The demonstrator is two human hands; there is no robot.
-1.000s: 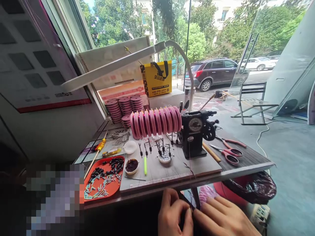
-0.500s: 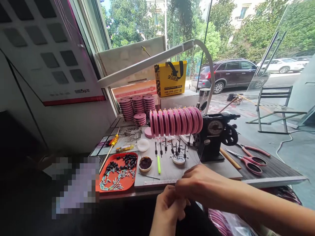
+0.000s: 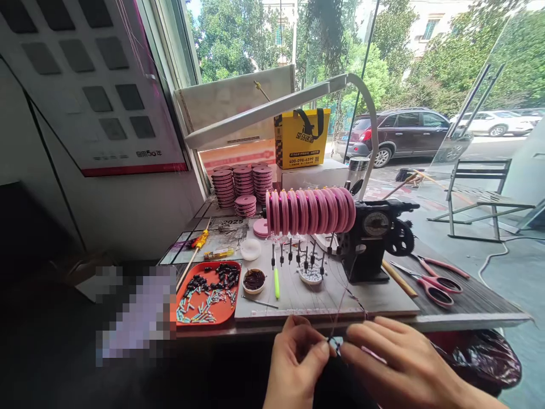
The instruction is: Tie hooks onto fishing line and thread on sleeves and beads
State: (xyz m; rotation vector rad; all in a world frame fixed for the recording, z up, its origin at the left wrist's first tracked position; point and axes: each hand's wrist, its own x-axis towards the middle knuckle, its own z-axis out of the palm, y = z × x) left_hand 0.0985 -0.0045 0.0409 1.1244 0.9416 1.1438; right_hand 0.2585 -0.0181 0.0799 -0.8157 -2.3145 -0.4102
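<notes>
My left hand and my right hand meet below the table's front edge. Both pinch a thin dark line with a tiny dark piece between the fingertips. The line runs up over the grey work board to the black winding machine. A row of pink spools sits on the machine's shaft, just behind the board.
An orange tray of small beads and tubes lies at the left, with a small bowl and a green-handled tool beside it. Red-handled scissors lie at the right. Stacked pink spools, a yellow bag and a white lamp arm stand behind. A black bag hangs below right.
My right hand has dropped from over the board's front edge to below the table, meeting the left. The camera has shifted slightly, so the table sits a little further right.
</notes>
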